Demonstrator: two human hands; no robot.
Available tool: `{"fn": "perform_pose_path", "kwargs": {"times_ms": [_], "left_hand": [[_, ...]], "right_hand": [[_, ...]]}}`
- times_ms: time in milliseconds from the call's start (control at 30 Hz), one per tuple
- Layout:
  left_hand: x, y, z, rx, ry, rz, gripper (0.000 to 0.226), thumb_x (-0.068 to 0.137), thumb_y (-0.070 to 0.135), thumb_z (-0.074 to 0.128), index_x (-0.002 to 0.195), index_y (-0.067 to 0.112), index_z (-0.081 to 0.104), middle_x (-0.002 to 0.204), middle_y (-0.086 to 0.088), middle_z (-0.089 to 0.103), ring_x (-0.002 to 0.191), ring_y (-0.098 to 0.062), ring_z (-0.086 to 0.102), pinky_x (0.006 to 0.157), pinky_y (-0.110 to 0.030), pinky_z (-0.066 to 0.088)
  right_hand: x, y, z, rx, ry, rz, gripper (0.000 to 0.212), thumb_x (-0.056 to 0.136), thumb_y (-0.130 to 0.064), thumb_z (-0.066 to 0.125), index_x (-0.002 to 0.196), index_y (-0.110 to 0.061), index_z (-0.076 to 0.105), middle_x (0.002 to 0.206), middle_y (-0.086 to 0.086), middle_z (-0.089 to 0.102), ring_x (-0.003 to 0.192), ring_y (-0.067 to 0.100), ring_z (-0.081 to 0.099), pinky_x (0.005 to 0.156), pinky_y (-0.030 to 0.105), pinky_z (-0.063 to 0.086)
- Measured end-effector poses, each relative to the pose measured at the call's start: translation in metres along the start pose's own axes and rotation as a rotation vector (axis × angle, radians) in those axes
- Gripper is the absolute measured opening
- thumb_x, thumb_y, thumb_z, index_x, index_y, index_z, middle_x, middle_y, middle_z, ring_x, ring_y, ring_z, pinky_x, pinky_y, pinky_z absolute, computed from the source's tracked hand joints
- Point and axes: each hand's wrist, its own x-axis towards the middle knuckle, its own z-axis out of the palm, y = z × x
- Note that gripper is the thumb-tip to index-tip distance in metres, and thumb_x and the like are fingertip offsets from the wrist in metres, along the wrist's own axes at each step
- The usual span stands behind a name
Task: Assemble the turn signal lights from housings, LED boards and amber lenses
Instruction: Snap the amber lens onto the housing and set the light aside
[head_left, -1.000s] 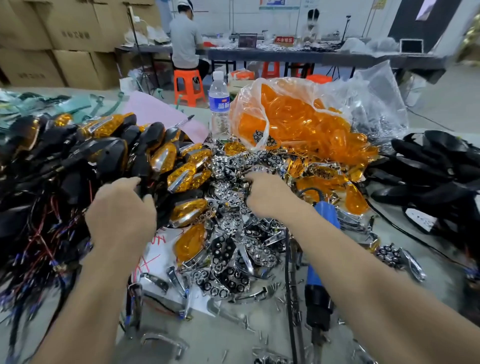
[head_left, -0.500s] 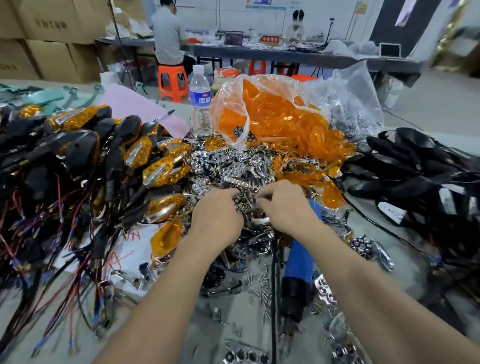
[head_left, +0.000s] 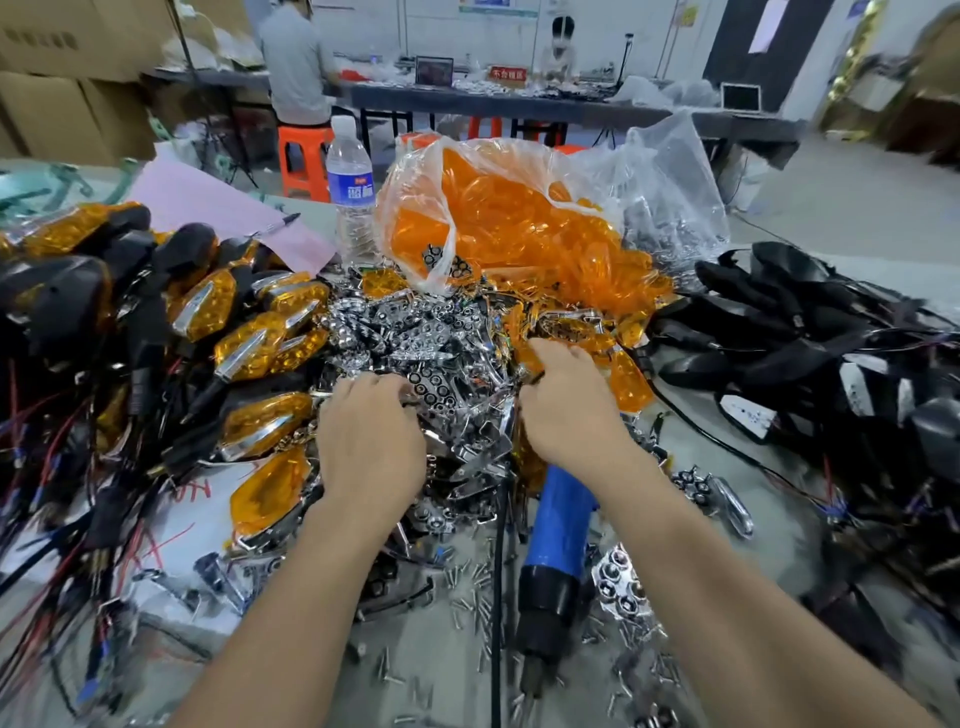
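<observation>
On the left of the worktop (head_left: 685, 421), a heap of assembled turn signal lights (head_left: 249, 338) with trailing wires is recorded. Just right of it, the left hand (head_left: 371, 441) is laid back-up on the central pile of chrome boards (head_left: 415, 332), its fingers curled into the pieces. Whether any piece is pinched cannot be told. The right hand (head_left: 571, 405) is set at the pile's right edge, fingers bent among chrome parts and loose amber lenses (head_left: 631, 382). Its grip likewise cannot be told. A blue power tool (head_left: 563, 525) is seen lying beneath the right forearm, with screws (head_left: 467, 577) scattered beside it. Behind, a clear bag (head_left: 670, 171) filled with more lenses is slumped open. Black housings (head_left: 805, 322) are heaped at far right.
</observation>
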Motion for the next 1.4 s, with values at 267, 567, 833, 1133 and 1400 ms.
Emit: {"fn": "perform_pose_path", "kwargs": {"times_ms": [267,567,833,1133,1400], "left_hand": [[0.001,-0.004,-0.006,-0.307,0.007,-0.108,0.02,0.098,0.031,0.069,0.116,0.023,0.075,0.089,0.012,0.056,0.083,-0.014,0.054,0.074,-0.031,0.043],[-0.009,0.002,-0.013,-0.499,0.092,-0.135,0.035,0.104,0.016,0.056,0.136,0.028,0.067,0.084,0.026,0.062,0.044,-0.002,0.056,0.04,-0.016,0.042],[-0.01,0.006,-0.012,-0.557,-0.025,-0.147,0.034,0.103,0.01,0.058,0.128,0.029,0.072,0.093,0.008,0.076,0.037,0.0,0.051,0.034,-0.012,0.033],[-0.016,0.01,-0.012,-0.44,-0.136,-0.043,0.051,0.099,0.023,0.066,0.148,0.031,0.054,0.148,0.01,0.057,0.098,0.003,0.063,0.095,-0.007,0.042],[-0.03,0.021,-0.013,-0.274,-0.123,0.245,0.037,0.096,0.031,0.069,0.133,0.03,0.068,0.136,0.014,0.066,0.119,0.0,0.055,0.11,-0.024,0.026]], "right_hand": [[0.047,0.022,-0.024,-0.198,-0.277,0.101,0.03,0.095,-0.016,0.053,0.122,-0.016,0.067,0.113,0.009,0.066,0.098,0.027,0.063,0.086,0.04,0.057],[0.067,0.023,-0.031,0.057,-0.005,0.091,0.02,0.093,-0.016,0.056,0.086,-0.012,0.075,0.09,0.003,0.073,0.077,0.025,0.06,0.082,0.043,0.057],[0.067,0.014,-0.026,-0.34,-0.146,0.009,0.024,0.092,-0.006,0.057,0.104,-0.012,0.077,0.116,0.01,0.072,0.102,0.029,0.068,0.091,0.042,0.059],[0.024,0.021,-0.016,0.113,0.443,-0.039,0.047,0.097,0.002,0.052,0.124,-0.029,0.075,0.119,-0.007,0.076,0.111,0.017,0.068,0.103,0.037,0.053],[0.006,0.048,-0.025,0.23,0.65,0.169,0.029,0.098,-0.01,0.061,0.111,-0.027,0.08,0.1,-0.006,0.079,0.101,0.027,0.07,0.096,0.04,0.057]]}}
